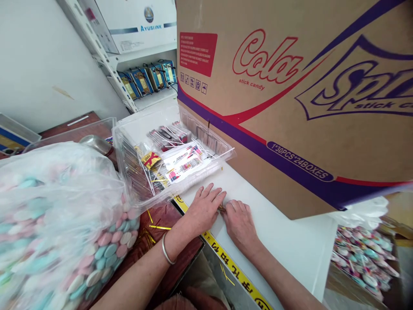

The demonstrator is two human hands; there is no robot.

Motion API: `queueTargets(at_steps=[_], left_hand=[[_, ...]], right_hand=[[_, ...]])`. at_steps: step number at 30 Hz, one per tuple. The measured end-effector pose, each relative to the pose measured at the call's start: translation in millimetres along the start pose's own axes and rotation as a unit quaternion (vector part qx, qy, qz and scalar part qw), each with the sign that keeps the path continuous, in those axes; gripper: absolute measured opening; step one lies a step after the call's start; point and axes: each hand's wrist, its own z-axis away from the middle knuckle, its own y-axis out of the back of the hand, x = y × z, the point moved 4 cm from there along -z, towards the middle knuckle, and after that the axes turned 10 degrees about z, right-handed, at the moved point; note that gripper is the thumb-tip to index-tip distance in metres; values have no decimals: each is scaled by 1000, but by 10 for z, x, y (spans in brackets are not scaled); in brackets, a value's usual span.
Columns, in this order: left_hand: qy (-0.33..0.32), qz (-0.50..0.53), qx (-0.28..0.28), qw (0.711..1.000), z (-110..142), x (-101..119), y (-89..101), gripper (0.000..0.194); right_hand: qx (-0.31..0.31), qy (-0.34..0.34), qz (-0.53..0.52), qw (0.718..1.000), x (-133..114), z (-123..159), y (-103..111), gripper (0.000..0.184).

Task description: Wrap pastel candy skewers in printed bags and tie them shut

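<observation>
My left hand [205,207] rests palm down on a white surface [284,237], fingers stretched forward, thumb pressed toward a small dark thing [222,209] between the two hands. My right hand [239,220] lies beside it, fingers curled and pinched on that same small thing, too small to name. A silver bangle [166,249] circles my left wrist. Just beyond my hands stands a clear plastic tray [226,151] holding several flat packets and thin gold strips.
A large clear bag of pink, blue and white candies [61,224] fills the left. A big brown "Cola stick candy" carton [290,99] looms at the right. Yellow printed tape [226,258] edges the white surface. More wrapped candies [364,258] lie lower right. Shelves [145,77] stand behind.
</observation>
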Motion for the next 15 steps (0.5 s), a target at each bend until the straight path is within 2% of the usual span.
queueTargets(at_steps=[3,5,7,8,10,13,15], left_hand=[[-5,28,42,999,-26,0,57,71],[12,104,112,988,-4,-63,132,71],[71,214,198,954,59,-180,196,61],[115,279,231,925,102,-245,203,54],[202,417,263,846,186,-337,158,46],[263,598,245,717,243,-311,34,49],[273,678,204,651,225,-217,-37,52]], right_hand=[[8,-10,-15,1000,-6,-10,-31,19],[15,-18,-41,999,25,-19,-46,17],[22,-25,-77,996,78,-25,-56,16],[26,-28,-97,995,109,-28,-56,16],[35,-40,-135,989,173,-32,-44,16],[41,-66,-183,980,253,-39,6,19],[34,-74,-210,974,276,-47,48,23]])
